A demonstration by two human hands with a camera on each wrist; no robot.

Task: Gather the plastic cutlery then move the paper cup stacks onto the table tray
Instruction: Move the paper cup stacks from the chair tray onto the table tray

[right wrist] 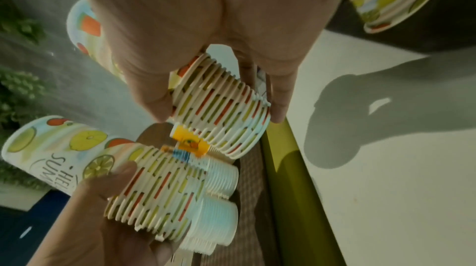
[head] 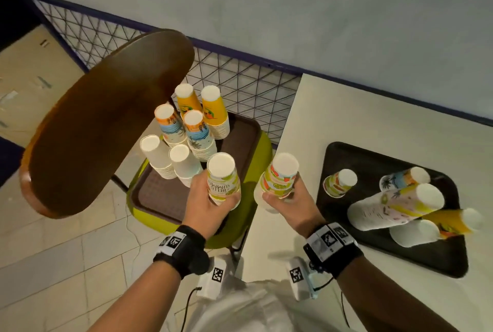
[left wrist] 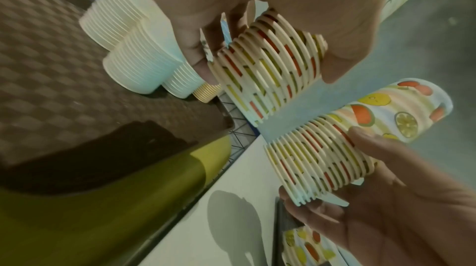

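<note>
My left hand (head: 210, 206) grips a fruit-printed paper cup stack (head: 222, 179) upside down, above the near right corner of a brown tray (head: 165, 192). My right hand (head: 288, 203) grips a like stack (head: 281, 176) over the gap between chair and table. In the left wrist view, fingers wrap the stack's rims (left wrist: 268, 75). The right wrist view shows the other stack (right wrist: 221, 111) held the same way. On the white table (head: 373, 107) lies a black tray (head: 373, 160) with one small stack upright (head: 340, 182) and several stacks tipped over (head: 394, 206). No cutlery is in view.
The brown tray sits on a green chair (head: 240, 225) and bears several more upside-down stacks: white (head: 157, 155), beach-printed (head: 170, 123) and orange (head: 214, 110). A round brown wooden seat (head: 106, 123) looms at the left. A wire mesh fence (head: 240, 83) runs behind.
</note>
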